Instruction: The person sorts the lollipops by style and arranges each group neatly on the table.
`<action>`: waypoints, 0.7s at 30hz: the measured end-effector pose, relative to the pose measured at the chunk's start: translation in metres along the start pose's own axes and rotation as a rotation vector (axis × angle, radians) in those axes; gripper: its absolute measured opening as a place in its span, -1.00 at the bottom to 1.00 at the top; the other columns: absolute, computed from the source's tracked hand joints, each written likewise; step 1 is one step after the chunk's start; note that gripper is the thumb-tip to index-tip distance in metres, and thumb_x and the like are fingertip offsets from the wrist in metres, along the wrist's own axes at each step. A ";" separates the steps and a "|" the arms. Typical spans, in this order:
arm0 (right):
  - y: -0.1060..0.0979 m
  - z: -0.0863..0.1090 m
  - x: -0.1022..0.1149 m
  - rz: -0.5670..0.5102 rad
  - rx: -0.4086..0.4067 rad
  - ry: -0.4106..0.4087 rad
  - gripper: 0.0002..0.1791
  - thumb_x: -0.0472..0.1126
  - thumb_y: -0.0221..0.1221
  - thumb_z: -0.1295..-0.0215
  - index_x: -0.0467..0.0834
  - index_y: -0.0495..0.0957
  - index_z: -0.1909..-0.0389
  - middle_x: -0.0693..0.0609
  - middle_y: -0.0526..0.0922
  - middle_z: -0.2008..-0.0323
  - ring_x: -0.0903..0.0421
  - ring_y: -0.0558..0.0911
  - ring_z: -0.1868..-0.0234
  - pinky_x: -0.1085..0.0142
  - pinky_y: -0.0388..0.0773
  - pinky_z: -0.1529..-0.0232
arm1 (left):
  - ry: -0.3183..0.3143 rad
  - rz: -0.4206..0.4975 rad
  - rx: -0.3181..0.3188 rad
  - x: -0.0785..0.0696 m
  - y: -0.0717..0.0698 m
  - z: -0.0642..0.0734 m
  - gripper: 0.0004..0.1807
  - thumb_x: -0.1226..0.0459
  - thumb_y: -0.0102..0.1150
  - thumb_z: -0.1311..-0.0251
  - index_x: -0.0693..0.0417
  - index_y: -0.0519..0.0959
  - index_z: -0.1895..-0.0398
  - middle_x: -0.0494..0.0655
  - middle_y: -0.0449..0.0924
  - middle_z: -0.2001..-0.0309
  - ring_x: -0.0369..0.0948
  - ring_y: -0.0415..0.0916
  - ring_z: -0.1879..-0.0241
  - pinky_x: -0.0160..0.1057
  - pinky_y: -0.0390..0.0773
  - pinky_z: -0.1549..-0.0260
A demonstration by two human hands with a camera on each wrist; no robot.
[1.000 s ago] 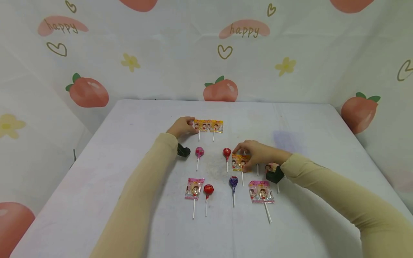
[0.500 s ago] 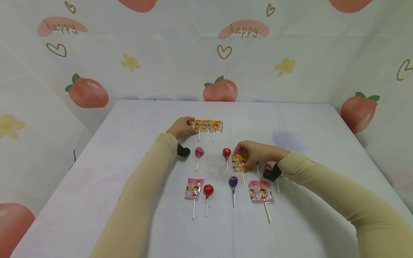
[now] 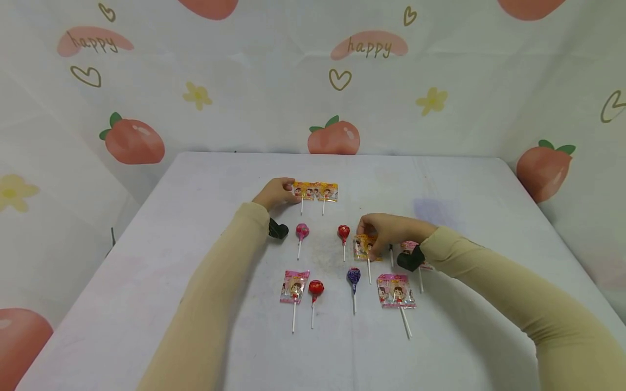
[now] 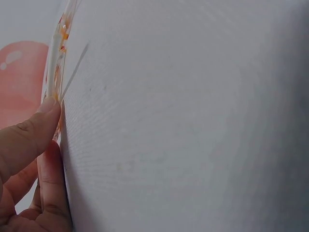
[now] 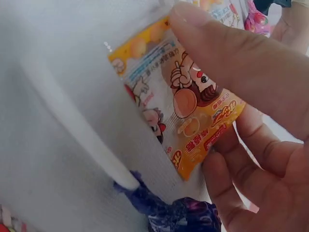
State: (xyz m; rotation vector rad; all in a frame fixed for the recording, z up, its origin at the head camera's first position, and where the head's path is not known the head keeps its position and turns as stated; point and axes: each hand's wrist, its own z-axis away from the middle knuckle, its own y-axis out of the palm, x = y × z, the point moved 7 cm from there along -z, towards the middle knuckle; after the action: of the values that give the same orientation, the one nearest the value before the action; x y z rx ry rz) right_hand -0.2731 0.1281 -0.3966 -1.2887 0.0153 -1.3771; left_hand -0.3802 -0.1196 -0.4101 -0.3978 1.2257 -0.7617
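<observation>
At the far middle of the table, my left hand [image 3: 276, 194] pinches the left edge of an orange-packet lollipop [image 3: 304, 190]; in the left wrist view the thumb [image 4: 41, 123] presses that packet's edge. Close against its right side lies a second orange-packet lollipop [image 3: 326, 191]. My right hand [image 3: 391, 229] holds another orange-packet lollipop [image 3: 363, 247] flat on the table, thumb and fingers at opposite edges of the packet [image 5: 178, 96]. A red lollipop [image 3: 344, 231] lies just left of it. The purple lollipop [image 5: 186, 215] sits near the fingers in the right wrist view.
A pink lollipop [image 3: 302, 231] lies left of centre. Nearer are a pink-packet lollipop [image 3: 293, 287], a red lollipop [image 3: 316, 288] and a pink-packet lollipop [image 3: 397, 292]. Under the right wrist, another pink packet [image 3: 409, 247] and a white stick are partly hidden.
My right hand has shifted slightly to the right, and the orange-packet lollipop it holds has moved a little with it. The left hand has stayed put.
</observation>
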 end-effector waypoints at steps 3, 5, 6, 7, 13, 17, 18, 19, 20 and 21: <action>-0.002 0.001 0.000 -0.023 -0.014 -0.014 -0.48 -0.28 0.49 0.07 -0.22 0.39 0.16 -0.02 0.42 0.21 0.07 0.36 0.18 0.26 0.34 0.13 | 0.012 -0.007 0.000 -0.001 0.000 0.000 -0.23 0.21 0.34 -0.15 0.02 0.26 -0.44 0.05 0.42 -0.15 -0.06 0.30 -0.08 -0.07 0.26 -0.23; -0.003 0.002 -0.001 -0.028 -0.027 -0.026 -0.47 -0.27 0.50 0.08 -0.21 0.38 0.16 -0.01 0.41 0.25 0.08 0.34 0.22 0.26 0.32 0.18 | 0.018 -0.012 0.001 -0.001 0.000 0.001 -0.23 0.21 0.34 -0.15 0.03 0.26 -0.43 0.05 0.42 -0.15 -0.06 0.30 -0.08 -0.06 0.26 -0.23; -0.004 0.002 -0.001 -0.032 -0.032 -0.036 -0.47 -0.27 0.50 0.08 -0.21 0.37 0.17 -0.01 0.42 0.26 0.09 0.35 0.23 0.26 0.32 0.19 | 0.019 -0.013 0.000 -0.001 0.000 0.001 -0.23 0.21 0.34 -0.15 0.03 0.26 -0.43 0.05 0.42 -0.15 -0.06 0.30 -0.08 -0.06 0.26 -0.23; -0.005 0.003 -0.001 -0.036 -0.038 -0.044 -0.47 -0.26 0.49 0.07 -0.21 0.36 0.17 -0.02 0.43 0.27 0.09 0.35 0.25 0.26 0.32 0.21 | 0.019 -0.014 0.001 -0.001 0.000 0.000 -0.23 0.21 0.34 -0.15 0.03 0.26 -0.43 0.05 0.42 -0.15 -0.06 0.30 -0.08 -0.06 0.26 -0.23; -0.013 0.006 -0.005 -0.060 -0.088 -0.082 -0.52 -0.25 0.45 -0.01 -0.22 0.36 0.17 -0.04 0.51 0.27 0.08 0.44 0.24 0.26 0.40 0.16 | 0.012 -0.020 0.002 -0.001 0.000 0.000 -0.23 0.20 0.34 -0.15 0.01 0.27 -0.43 0.04 0.42 -0.14 -0.06 0.29 -0.09 -0.06 0.26 -0.24; -0.019 0.008 -0.007 -0.048 -0.130 -0.102 -0.57 -0.24 0.43 -0.03 -0.21 0.38 0.19 -0.04 0.51 0.27 0.08 0.46 0.20 0.24 0.41 0.12 | 0.012 -0.021 0.004 0.000 0.000 0.000 -0.23 0.19 0.34 -0.15 0.00 0.26 -0.43 0.04 0.42 -0.14 -0.06 0.29 -0.08 -0.07 0.26 -0.23; -0.021 0.008 -0.008 -0.049 -0.138 -0.102 -0.57 -0.23 0.43 -0.04 -0.20 0.38 0.20 -0.03 0.50 0.26 0.08 0.46 0.19 0.24 0.41 0.11 | 0.012 -0.021 0.004 -0.001 0.000 0.000 -0.23 0.20 0.34 -0.15 0.01 0.26 -0.43 0.04 0.42 -0.14 -0.06 0.29 -0.08 -0.07 0.26 -0.22; -0.022 0.009 -0.009 -0.053 -0.146 -0.102 -0.57 -0.23 0.43 -0.03 -0.20 0.38 0.20 -0.03 0.49 0.27 0.07 0.46 0.19 0.23 0.41 0.11 | 0.011 -0.019 0.004 -0.001 0.000 0.000 -0.23 0.20 0.34 -0.15 0.01 0.26 -0.43 0.04 0.42 -0.14 -0.06 0.29 -0.08 -0.07 0.26 -0.23; -0.024 0.010 -0.009 -0.057 -0.153 -0.105 -0.57 -0.23 0.43 -0.03 -0.20 0.38 0.21 -0.03 0.48 0.26 0.06 0.46 0.18 0.22 0.41 0.10 | 0.008 -0.017 0.004 -0.001 0.000 0.000 -0.23 0.20 0.34 -0.15 0.01 0.27 -0.43 0.04 0.42 -0.14 -0.06 0.29 -0.08 -0.07 0.26 -0.23; -0.026 0.010 -0.009 -0.064 -0.158 -0.107 -0.57 -0.23 0.43 -0.03 -0.20 0.38 0.21 -0.03 0.48 0.26 0.06 0.47 0.17 0.21 0.43 0.09 | -0.001 -0.014 0.004 -0.001 0.000 0.001 -0.23 0.19 0.34 -0.15 0.00 0.27 -0.43 0.04 0.42 -0.14 -0.06 0.29 -0.08 -0.07 0.26 -0.24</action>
State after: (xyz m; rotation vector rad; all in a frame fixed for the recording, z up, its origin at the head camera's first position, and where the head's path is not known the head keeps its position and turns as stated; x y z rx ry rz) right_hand -0.2864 0.1487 -0.3814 -1.5048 0.0097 -1.3811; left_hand -0.3798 -0.1194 -0.4095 -0.4039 1.2217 -0.7761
